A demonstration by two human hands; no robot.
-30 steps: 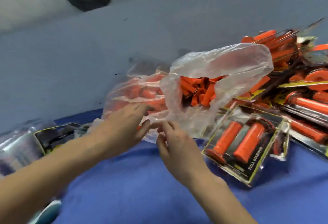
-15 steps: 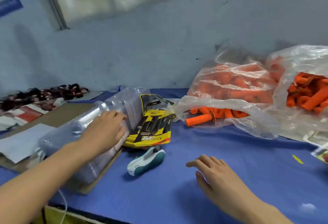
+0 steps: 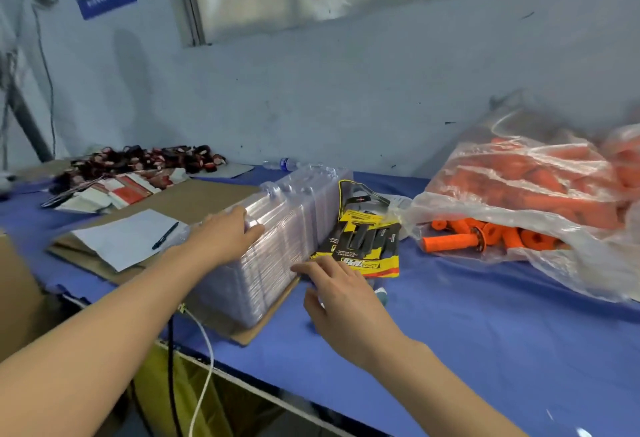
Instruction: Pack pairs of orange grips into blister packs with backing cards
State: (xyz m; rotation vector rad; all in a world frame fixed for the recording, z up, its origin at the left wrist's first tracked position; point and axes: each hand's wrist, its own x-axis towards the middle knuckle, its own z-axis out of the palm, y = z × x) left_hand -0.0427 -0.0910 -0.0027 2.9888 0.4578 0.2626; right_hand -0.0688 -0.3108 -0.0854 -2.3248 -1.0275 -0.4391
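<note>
A long stack of clear blister packs [image 3: 277, 239] lies on its side on the blue table. My left hand [image 3: 225, 239] rests on top of the stack, fingers curled over its upper edge. At the stack's near right corner my right hand [image 3: 332, 284] reaches in with straight fingers, the fingertips touching the packs. Yellow-and-black backing cards [image 3: 363, 246] lean against the stack's right side. Further right, clear plastic bags [image 3: 519, 194] hold many orange grips, and one orange grip [image 3: 450, 241] lies at the bag's mouth.
Brown cardboard [image 3: 194, 197] with a white sheet [image 3: 128, 237] and a pen [image 3: 165, 235] lies left of the stack. A dark red-and-black pile [image 3: 138, 159] sits at the back left. A water bottle [image 3: 287, 163] lies by the wall. Cables [image 3: 201, 367] hang off the front edge.
The view swung left, away from the bags. My left hand went from the bag to the blister stack. My right hand moved up from the bare cloth to the stack's near corner.
</note>
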